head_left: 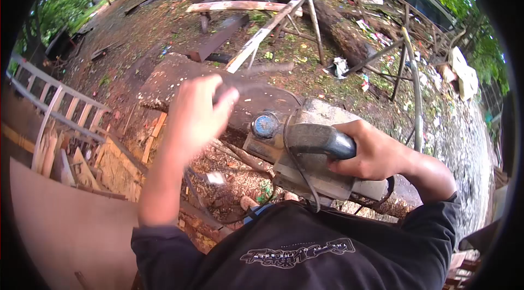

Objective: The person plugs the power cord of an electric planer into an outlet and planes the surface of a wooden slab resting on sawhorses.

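Note:
A worn electric planer [311,172] with a blue round knob [266,125] sits on a thick, dark wooden slab [169,80]. My right hand [374,151] is wrapped round its black rear handle. A black cord [302,167] loops over the planer's body. Left of the planer, my left hand [199,107] is over the slab, blurred by motion, with its fingers curled. Something dark and smeared shows between its thumb and fingers; its kind cannot be made out.
Beyond the slab stand a wooden trestle [267,33] and a large log [341,25]. A ladder [60,99] and wood offcuts [82,167] lie at left, by a pale board [71,224]. Wood shavings [232,172] cover the ground near my feet. A crooked pole frame [415,88] stands at right.

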